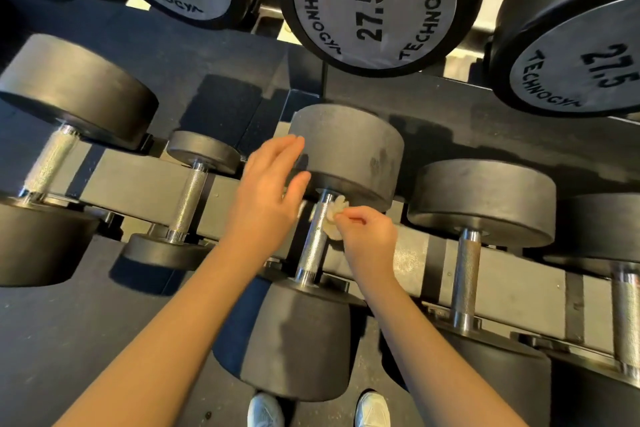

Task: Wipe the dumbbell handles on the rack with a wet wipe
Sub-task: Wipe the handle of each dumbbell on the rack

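Wipe [335,218] — pinched by right hand [370,236] — against handle [316,243].

L hand [266,184] blurred; wet wipe [334,215] partly behind handle [317,243]; shoes [265,411] cut by btm edge.

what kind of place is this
Most likely a gym's free-weight area: rows of rubber-headed dumbbells with knurled steel handles on a dark rack, upper ones stamped 27.5. The right hand holds a wet wipe against one.

This was a gym; black dumbbells [346,146] with knurled steel handles [187,201] lay along a tiered rack [138,184]. Upper end plates [372,7] read 27.5 and Technogym; dark flooring [69,340] lay beneath.
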A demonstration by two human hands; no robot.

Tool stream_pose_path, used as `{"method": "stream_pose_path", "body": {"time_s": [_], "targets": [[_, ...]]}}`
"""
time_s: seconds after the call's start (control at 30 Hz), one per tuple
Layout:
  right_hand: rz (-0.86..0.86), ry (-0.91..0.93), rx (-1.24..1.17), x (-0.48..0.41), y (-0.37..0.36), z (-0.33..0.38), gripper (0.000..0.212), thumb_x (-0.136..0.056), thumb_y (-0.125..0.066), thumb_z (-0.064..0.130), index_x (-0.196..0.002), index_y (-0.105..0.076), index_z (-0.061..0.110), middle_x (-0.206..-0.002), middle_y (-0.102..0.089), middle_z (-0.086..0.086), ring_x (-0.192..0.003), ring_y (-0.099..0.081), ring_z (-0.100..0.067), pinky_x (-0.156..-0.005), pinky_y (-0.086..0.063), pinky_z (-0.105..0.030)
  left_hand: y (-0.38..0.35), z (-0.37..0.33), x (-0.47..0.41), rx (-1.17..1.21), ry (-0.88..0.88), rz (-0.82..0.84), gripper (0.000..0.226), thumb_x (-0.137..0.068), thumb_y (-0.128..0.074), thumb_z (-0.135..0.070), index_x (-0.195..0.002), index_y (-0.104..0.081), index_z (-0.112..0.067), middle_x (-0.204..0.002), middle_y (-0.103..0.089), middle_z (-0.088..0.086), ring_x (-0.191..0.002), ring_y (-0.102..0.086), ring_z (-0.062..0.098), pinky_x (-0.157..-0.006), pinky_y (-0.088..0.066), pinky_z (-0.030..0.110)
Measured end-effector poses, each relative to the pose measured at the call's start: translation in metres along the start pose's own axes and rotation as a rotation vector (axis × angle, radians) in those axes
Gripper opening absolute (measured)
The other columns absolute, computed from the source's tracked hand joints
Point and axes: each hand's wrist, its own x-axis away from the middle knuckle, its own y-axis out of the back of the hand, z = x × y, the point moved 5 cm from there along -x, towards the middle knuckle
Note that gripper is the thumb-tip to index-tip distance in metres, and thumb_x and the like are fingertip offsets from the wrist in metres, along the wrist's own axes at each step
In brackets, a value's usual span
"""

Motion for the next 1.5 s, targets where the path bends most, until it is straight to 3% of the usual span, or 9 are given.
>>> {"method": "stream_pose_path", "body": {"time_s": [0.13,0.37,0.47,0.6,0.8,1.07,1.27,1.4,1.5], "targets": [[-0.034,0.093,0.116,-0.008,-0.022,-0.006,0.005,-0.081,-0.07,0.018,-0.077,-0.073,0.016,-0.079,-0.068,0.002,-0.077,-0.063,-0.01,-0.074,-0.052,-0.03,-0.018,0.013,-0.013,-0.005,0.12,0.206,0.044,-0.102,-0.038,-0.027,-0.144,-0.038,-0.015,-0.15,-0.037,0.001,-0.138,-0.031,0.014,-0.11,-0.019,0.023],[0.097,0.175,0.277,0.02,-0.019,-0.011,0.014,-0.081,-0.068,0.007,-0.082,-0.063,0.019,-0.07,-0.06,0.008,-0.066,-0.056,-0.004,-0.063,-0.042,-0.015,-0.022,0.02,-0.01,0.05,0.162,0.151,0.041,-0.102,-0.039,-0.027,-0.142,-0.043,-0.017,-0.148,-0.04,-0.003,-0.136,-0.034,0.009,-0.109,-0.018,0.018],[-0.014,0.148,0.166,0.0,-0.021,-0.004,0.008,-0.084,-0.066,0.011,-0.09,-0.064,0.015,-0.075,-0.063,0.005,-0.07,-0.059,-0.008,-0.068,-0.049,-0.024,-0.024,0.02,-0.009,0.086,0.162,0.169,0.041,-0.102,-0.038,-0.027,-0.142,-0.041,-0.019,-0.149,-0.038,-0.005,-0.136,-0.032,0.006,-0.108,-0.017,0.016],[-0.097,0.16,0.165,-0.02,-0.024,-0.002,0.018,-0.085,-0.063,0.012,-0.069,-0.07,0.009,-0.064,-0.062,-0.002,-0.063,-0.057,-0.015,-0.065,-0.049,-0.032,-0.025,0.024,-0.01,0.091,0.145,0.164,0.041,-0.102,-0.038,-0.026,-0.142,-0.041,-0.02,-0.149,-0.038,-0.006,-0.132,-0.028,-0.001,-0.107,-0.016,0.014],[0.189,0.139,0.491,0.023,-0.025,-0.015,0.022,-0.089,-0.063,0.018,-0.068,-0.068,0.012,-0.068,-0.059,0.006,-0.06,-0.05,0.0,-0.057,-0.035,-0.006,-0.027,0.025,-0.006,0.169,0.179,0.184,0.042,-0.102,-0.038,-0.025,-0.144,-0.037,-0.02,-0.15,-0.035,-0.006,-0.13,-0.023,-0.005,-0.11,-0.015,0.015],[-0.076,0.14,0.184,-0.017,-0.024,0.004,0.03,-0.087,-0.064,0.017,-0.058,-0.064,0.01,-0.053,-0.056,0.0,-0.052,-0.049,-0.012,-0.056,-0.042,-0.028,-0.024,0.024,-0.006,0.231,0.217,0.252,0.044,-0.102,-0.038,-0.025,-0.146,-0.033,-0.022,-0.153,-0.029,-0.008,-0.141,-0.023,0.004,-0.116,-0.015,0.021],[0.23,0.154,0.487,0.025,-0.027,-0.013,0.024,-0.088,-0.064,0.016,-0.064,-0.066,0.013,-0.065,-0.058,0.008,-0.059,-0.052,0.0,-0.058,-0.037,-0.005,-0.024,0.025,-0.003,0.256,0.228,0.259,0.044,-0.103,-0.037,-0.024,-0.146,-0.03,-0.023,-0.154,-0.027,-0.009,-0.141,-0.021,0.004,-0.117,-0.014,0.024],[0.038,0.294,0.426,0.009,-0.027,-0.003,0.027,-0.085,-0.064,0.008,-0.058,-0.063,0.01,-0.056,-0.053,0.004,-0.051,-0.045,-0.003,-0.055,-0.036,-0.014,-0.023,0.026,-0.005,0.26,0.217,0.283,0.044,-0.103,-0.037,-0.023,-0.147,-0.03,-0.023,-0.154,-0.025,-0.01,-0.141,-0.019,0.003,-0.113,-0.011,0.017],[-0.039,0.191,0.221,-0.009,-0.025,0.005,0.034,-0.086,-0.063,0.013,-0.053,-0.058,0.011,-0.049,-0.048,0.004,-0.046,-0.042,-0.007,-0.051,-0.034,-0.018,-0.023,0.03,-0.007,0.27,0.198,0.289,0.044,-0.103,-0.037,-0.022,-0.146,-0.032,-0.022,-0.154,-0.027,-0.009,-0.142,-0.021,0.005,-0.114,-0.011,0.018]]}}
